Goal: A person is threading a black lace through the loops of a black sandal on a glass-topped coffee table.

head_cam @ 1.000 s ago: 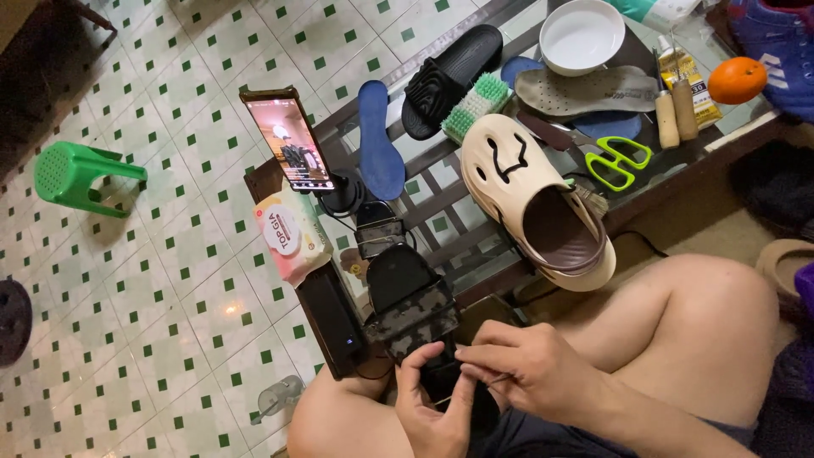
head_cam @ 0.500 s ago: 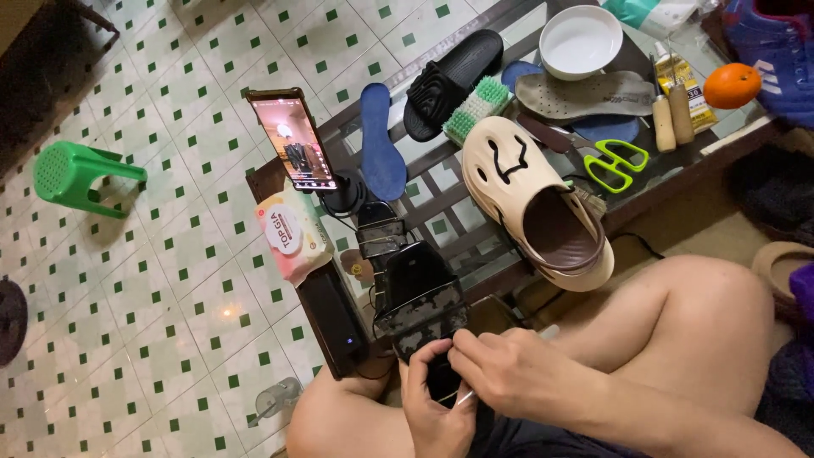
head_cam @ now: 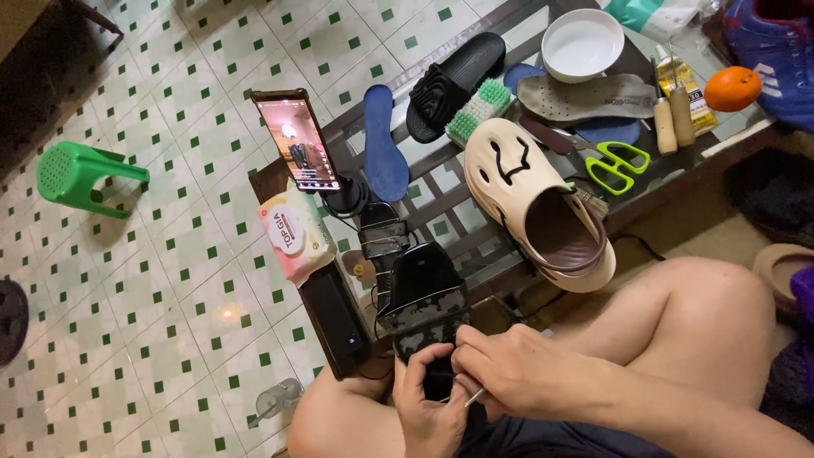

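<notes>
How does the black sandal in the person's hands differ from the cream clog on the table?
The black sandal is dark with an open strap, gripped by the left hand and right hand; the cream clog is pale, bulky, closed-toed with cut-outs, lying untouched on the glass table. Both are single shoes, soles down.

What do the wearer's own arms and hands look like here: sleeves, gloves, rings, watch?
Both are bare. The left hand and right hand have no gloves, and no rings or watch show. The right forearm is uncovered along all of its visible length, with no sleeve edge in view. Little of the left forearm shows. Fingernails look short and unpainted. No straps, cables or markings on either arm.
</notes>
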